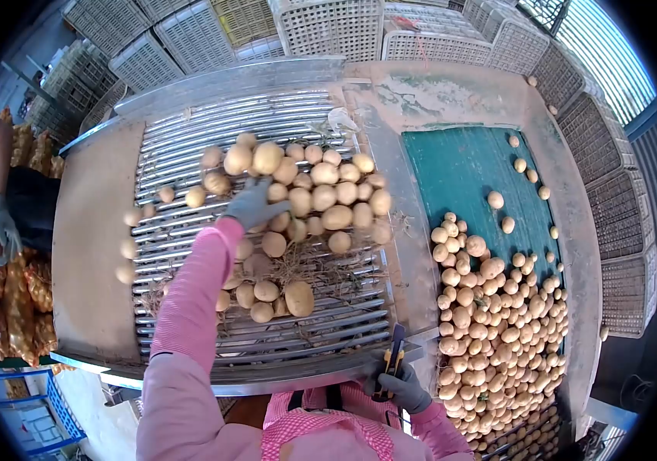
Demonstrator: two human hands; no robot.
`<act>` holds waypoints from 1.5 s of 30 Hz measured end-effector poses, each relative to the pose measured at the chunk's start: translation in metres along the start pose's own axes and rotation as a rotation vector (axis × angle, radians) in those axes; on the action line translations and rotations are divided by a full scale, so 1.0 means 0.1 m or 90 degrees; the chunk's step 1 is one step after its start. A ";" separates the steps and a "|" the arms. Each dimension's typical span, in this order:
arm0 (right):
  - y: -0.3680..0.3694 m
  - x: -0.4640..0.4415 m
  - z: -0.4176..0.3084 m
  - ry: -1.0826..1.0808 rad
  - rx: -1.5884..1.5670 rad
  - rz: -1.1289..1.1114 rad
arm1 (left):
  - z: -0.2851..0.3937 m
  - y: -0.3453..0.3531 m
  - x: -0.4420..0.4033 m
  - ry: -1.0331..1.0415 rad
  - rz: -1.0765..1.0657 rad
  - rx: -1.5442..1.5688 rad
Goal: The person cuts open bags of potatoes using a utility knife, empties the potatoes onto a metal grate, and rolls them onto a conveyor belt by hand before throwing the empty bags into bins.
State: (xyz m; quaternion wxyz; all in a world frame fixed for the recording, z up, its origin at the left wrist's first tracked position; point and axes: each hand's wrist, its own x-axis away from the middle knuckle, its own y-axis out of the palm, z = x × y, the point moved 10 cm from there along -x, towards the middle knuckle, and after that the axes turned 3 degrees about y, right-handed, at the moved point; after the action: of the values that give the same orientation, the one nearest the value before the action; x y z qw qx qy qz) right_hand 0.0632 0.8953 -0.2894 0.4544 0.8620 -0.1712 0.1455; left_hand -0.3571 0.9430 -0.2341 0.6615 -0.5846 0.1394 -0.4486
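My left hand (257, 204), in a grey glove, reaches over the metal roller table (182, 157). Its fingers are apart and touch the potatoes (301, 201) clustered around it. The lower fingers are partly blurred. Dry roots and stalks (297, 265) lie among the potatoes nearer my body. Close to my waist, by the table's front edge, my right hand (407, 390), also gloved, is closed around a black and yellow utility knife (391, 365). The knife points upward, away from me.
A green belt (451, 177) on the right carries a large heap of potatoes (497, 330). Plastic crates (328, 31) are stacked behind and along the right. At left, a co-worker's gloved hands (4, 238) are near filled net bags (21, 307). A metal rim (267, 380) edges the table.
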 end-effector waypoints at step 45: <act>-0.33 -0.68 -0.49 -0.292 -0.112 0.041 | 0.41 0.67 1.15 0.387 -0.230 -0.074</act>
State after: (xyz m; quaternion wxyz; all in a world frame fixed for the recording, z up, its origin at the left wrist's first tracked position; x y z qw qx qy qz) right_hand 0.0113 0.9647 -0.3143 0.4720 0.8237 -0.3094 -0.0552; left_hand -0.2344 0.8768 -0.2440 0.4652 -0.4764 0.2494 -0.7032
